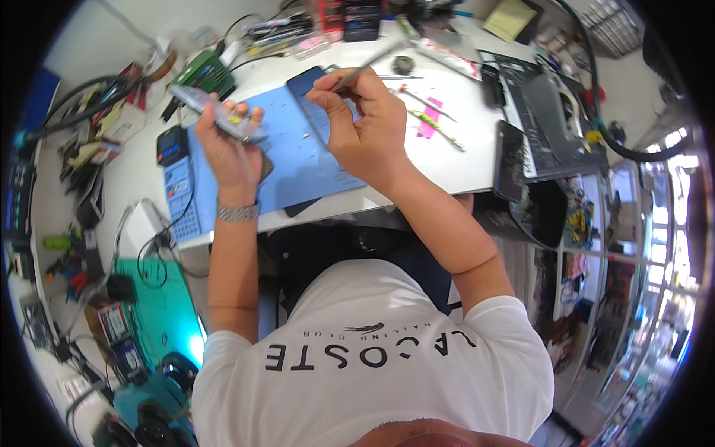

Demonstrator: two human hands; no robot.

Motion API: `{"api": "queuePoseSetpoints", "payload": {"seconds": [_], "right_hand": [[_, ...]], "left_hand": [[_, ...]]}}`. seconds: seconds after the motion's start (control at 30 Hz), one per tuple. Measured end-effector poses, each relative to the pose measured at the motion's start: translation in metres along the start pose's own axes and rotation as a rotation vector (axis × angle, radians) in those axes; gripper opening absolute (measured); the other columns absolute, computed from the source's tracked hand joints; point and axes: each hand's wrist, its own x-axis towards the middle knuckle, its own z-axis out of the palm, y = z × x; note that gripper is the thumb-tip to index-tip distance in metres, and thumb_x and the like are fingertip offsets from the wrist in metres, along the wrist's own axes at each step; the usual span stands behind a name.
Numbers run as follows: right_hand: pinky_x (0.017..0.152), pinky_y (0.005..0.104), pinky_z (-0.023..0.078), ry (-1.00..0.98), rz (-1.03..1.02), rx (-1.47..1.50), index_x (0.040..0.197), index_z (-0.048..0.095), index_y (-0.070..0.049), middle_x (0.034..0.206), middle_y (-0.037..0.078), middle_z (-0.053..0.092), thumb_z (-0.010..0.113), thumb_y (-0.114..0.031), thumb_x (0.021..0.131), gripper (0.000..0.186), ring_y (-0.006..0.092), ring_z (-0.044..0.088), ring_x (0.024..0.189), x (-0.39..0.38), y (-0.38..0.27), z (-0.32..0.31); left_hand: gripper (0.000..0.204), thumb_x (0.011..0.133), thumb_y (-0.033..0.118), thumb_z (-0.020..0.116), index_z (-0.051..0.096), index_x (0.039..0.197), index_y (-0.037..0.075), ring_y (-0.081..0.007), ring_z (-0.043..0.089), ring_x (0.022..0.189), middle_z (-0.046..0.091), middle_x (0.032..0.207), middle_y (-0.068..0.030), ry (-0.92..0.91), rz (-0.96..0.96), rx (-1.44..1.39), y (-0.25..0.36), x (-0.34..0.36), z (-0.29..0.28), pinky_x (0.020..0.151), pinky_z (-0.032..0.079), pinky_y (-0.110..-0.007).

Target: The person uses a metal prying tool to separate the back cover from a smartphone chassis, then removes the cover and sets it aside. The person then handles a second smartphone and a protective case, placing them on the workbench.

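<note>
My left hand [232, 147] is raised over the blue work mat [298, 160] and grips a slim phone [212, 112] by its edge, tilted toward the upper left. A metal watch band sits on that wrist. My right hand [365, 123] pinches a thin metal tool [372, 61], like tweezers, whose tip points up and right. Under that hand lies a dark phone [305, 78] at the mat's far edge. Small loose parts rest on the mat between my hands.
A white bench [462, 160] carries tools, pink strips [430, 118], a green box [202, 71], a blue meter [173, 149] and cables at left. A black tray [547, 127] and a dark phone [510, 160] sit at right. A turquoise mat [160, 305] lies lower left.
</note>
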Motion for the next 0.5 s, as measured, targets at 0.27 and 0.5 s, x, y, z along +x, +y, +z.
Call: {"api": "queuePoseSetpoints", "payload": {"seconds": [0.27,0.5], "right_hand": [[0.081,0.0483,0.059,-0.204,0.453,-1.21,0.085,0.078,-0.002,0.092,0.024,0.075,0.072,-0.006,0.075,0.012,0.0386,0.074,0.09,0.023,0.061,-0.153],[0.087,0.0444,0.057,-0.182,0.426,-1.41,0.087,0.081,-0.006,0.092,0.021,0.077,0.068,-0.008,0.082,0.014,0.0343,0.075,0.093,0.025,0.103,-0.174]], "left_hand": [[0.067,0.113,0.045,0.038,0.028,0.162,0.001,-0.0376,0.046,0.146,0.042,0.16,-0.0272,0.02,-0.17,0.137,0.001,-0.009,0.021,0.124,0.036,-0.056],[0.068,0.111,0.043,0.033,0.028,0.163,-0.001,-0.0444,0.044,0.148,0.04,0.161,-0.0313,0.054,-0.25,0.07,0.005,-0.012,0.054,0.125,0.032,-0.056]]}}
